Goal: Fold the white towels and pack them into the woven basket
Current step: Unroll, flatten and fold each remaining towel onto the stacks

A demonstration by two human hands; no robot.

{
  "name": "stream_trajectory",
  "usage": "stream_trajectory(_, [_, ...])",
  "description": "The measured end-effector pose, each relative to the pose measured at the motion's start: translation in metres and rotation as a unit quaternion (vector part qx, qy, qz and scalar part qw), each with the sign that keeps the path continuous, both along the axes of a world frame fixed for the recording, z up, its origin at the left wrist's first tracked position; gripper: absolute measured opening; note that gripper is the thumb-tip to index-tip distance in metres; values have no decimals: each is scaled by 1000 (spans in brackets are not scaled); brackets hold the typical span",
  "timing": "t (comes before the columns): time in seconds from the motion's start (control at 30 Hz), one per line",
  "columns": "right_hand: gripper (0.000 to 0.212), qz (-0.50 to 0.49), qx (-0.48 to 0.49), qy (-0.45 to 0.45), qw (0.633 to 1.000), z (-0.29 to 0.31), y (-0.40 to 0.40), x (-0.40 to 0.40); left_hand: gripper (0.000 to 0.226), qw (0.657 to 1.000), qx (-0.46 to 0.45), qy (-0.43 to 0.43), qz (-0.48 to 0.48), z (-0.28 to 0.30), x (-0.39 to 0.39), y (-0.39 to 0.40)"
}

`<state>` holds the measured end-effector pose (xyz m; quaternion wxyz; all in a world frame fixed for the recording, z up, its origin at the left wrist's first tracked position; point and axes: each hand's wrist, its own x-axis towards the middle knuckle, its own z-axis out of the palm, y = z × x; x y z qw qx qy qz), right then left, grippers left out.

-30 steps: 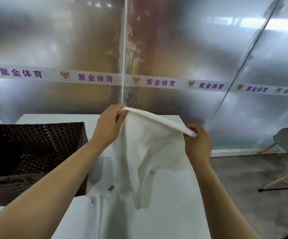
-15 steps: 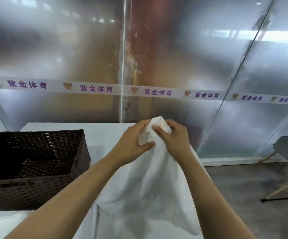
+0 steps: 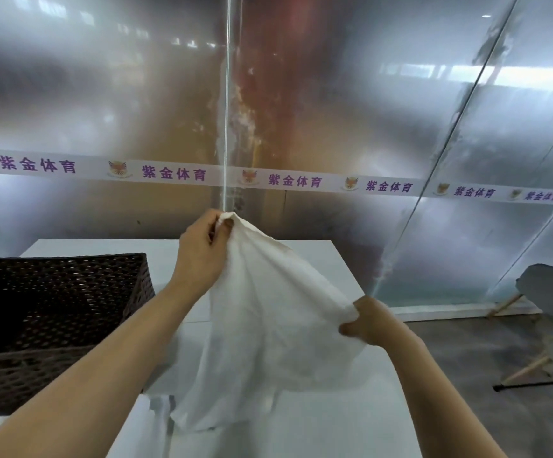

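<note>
While it hangs above the middle of the worktop, the white towel is stretched on a slant between two hands. The left hand pinches one corner high up, fingers curled round the cloth, and the right hand grips the towel's right edge lower and nearer, thumb closed over the fabric. The lower hem falls loose and ragged, its tip close to or touching the worktop; which one cannot be told. More white cloth lies bunched at the near left, under the left forearm. The woven basket stands at the worktop's left side, dark and open-topped, its right wall just beside the left forearm. The worktop's far edge runs close to a frosted glass wall crossed by a printed strip. To the right the worktop ends, with grey floor beyond.
</note>
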<state>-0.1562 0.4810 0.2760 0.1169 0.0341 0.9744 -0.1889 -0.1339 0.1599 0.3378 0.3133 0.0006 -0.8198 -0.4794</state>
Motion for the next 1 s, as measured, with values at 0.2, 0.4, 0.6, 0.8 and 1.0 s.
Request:
stream_trajectory(0.2, [24, -112, 41, 112, 987, -10, 38, -53, 38, 996, -25, -48, 69, -5, -41, -5])
stream_trajectory(0.4, [18, -163, -122, 258, 945, -5, 43, -149, 34, 988, 98, -79, 94, -2, -113, -8])
stream_trajectory(0.6, [5, -249, -617, 160, 729, 56, 22, -261, 33, 950, 279, -79, 118, 29, -194, -8])
stream_trajectory(0.8, [4, -120, -664, 276, 685, 131, 23, -322, 15, 939, 335, 28, 74, 81, -252, 2])
stream_trajectory(1.0, [8, -63, -672, 330, 660, 158, 48, -326, 16, 942, 322, 89, 20, 107, -267, 7])
